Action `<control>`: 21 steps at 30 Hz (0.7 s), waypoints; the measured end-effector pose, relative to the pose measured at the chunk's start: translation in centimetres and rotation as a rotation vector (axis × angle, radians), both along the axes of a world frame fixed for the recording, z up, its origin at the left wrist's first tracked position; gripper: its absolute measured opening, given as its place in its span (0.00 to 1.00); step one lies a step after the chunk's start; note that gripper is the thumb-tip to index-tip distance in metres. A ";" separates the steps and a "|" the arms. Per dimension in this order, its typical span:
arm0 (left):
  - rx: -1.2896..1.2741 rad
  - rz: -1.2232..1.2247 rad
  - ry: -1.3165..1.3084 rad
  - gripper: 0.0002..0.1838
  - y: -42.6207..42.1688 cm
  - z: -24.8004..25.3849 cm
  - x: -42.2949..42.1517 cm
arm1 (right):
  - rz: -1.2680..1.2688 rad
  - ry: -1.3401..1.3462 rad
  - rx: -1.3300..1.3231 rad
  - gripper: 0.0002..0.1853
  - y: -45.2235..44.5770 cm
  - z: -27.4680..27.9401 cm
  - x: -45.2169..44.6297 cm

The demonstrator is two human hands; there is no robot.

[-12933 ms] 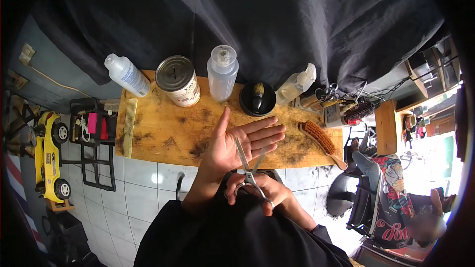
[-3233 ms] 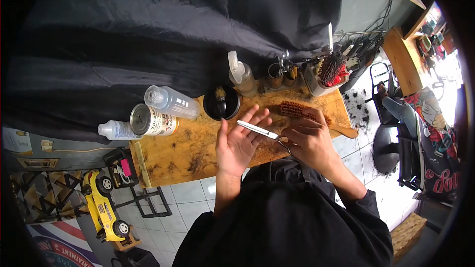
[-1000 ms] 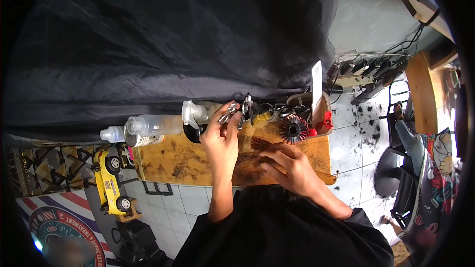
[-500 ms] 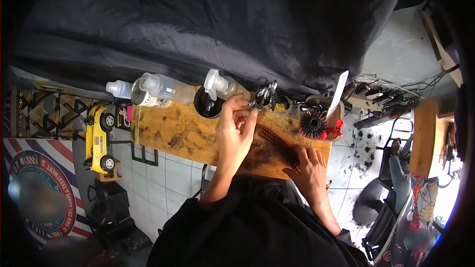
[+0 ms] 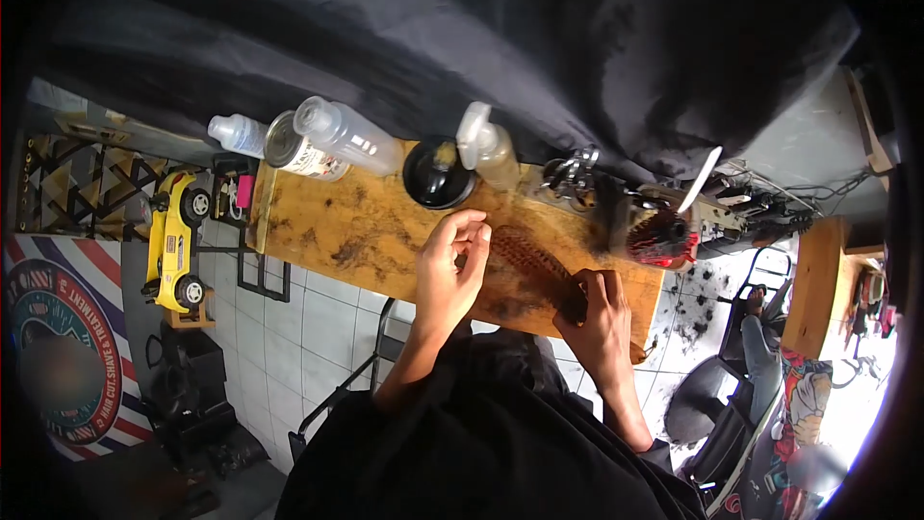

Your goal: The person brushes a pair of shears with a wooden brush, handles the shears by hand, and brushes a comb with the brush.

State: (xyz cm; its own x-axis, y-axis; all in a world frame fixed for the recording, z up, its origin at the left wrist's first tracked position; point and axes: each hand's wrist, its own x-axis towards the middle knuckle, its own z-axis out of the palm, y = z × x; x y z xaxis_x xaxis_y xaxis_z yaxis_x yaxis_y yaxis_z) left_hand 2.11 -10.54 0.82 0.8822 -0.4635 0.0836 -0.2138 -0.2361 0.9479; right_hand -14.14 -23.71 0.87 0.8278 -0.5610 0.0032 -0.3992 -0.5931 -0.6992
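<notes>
My right hand (image 5: 599,323) is closed around the near end of a long brown brush (image 5: 529,265) with rows of dark bristles. The brush slants across the wooden counter, its far end pointing up and left toward my other hand. Above the counter's front part, my left hand (image 5: 448,270) is raised with loosely bent fingers, thumb apart, and nothing visible in it. Behind it stands a round black bowl (image 5: 438,175). A cluster of shiny metal hair clips (image 5: 575,175) lies at the back edge, beyond the brush.
Along the back stand a spray bottle (image 5: 491,154), a clear bottle (image 5: 351,133), a can (image 5: 308,159) and a small bottle (image 5: 236,135). A round brush (image 5: 659,234) sits at the right end. Dark hair dusts the wooden counter (image 5: 308,221). A yellow toy car (image 5: 175,241) is at left.
My left hand has drawn back from the hair clips, toward me and to the left. My right hand, spread over the brush before, now has its fingers wrapped round it. The view has shifted.
</notes>
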 end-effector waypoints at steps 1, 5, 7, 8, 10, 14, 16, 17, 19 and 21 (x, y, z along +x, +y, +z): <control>-0.018 0.013 -0.010 0.11 0.7 -0.1 0.4 | -0.011 0.020 -0.007 0.26 0.6 0.2 0.6; -0.054 0.029 0.118 0.16 4.0 0.0 2.3 | 0.067 0.123 0.063 0.31 3.3 1.3 3.5; 0.025 -0.029 0.208 0.20 6.2 0.1 3.7 | 0.109 0.104 0.002 0.33 5.2 1.5 5.4; 0.047 -0.076 0.300 0.22 7.4 0.3 4.6 | 0.130 0.093 -0.008 0.33 6.4 1.8 6.8; -0.138 -0.101 0.412 0.24 9.3 0.9 6.4 | 0.171 0.007 -0.087 0.35 9.0 2.5 9.4; -0.268 -0.066 0.413 0.25 15.7 0.3 11.6 | 0.249 -0.085 -0.017 0.34 14.7 3.0 14.2; -0.386 -0.096 0.368 0.23 19.4 -0.8 14.4 | 0.271 -0.068 0.034 0.32 17.2 2.6 16.7; -0.329 -0.095 0.341 0.22 21.2 -1.0 15.6 | 0.291 -0.089 -0.023 0.30 18.4 2.0 18.0; -0.210 -0.071 0.288 0.21 24.8 -0.1 17.5 | 0.317 -0.099 -0.074 0.26 21.1 2.0 20.4; -0.044 0.106 0.022 0.16 28.2 -0.9 18.8 | 0.286 -0.082 -0.047 0.26 23.8 2.0 22.3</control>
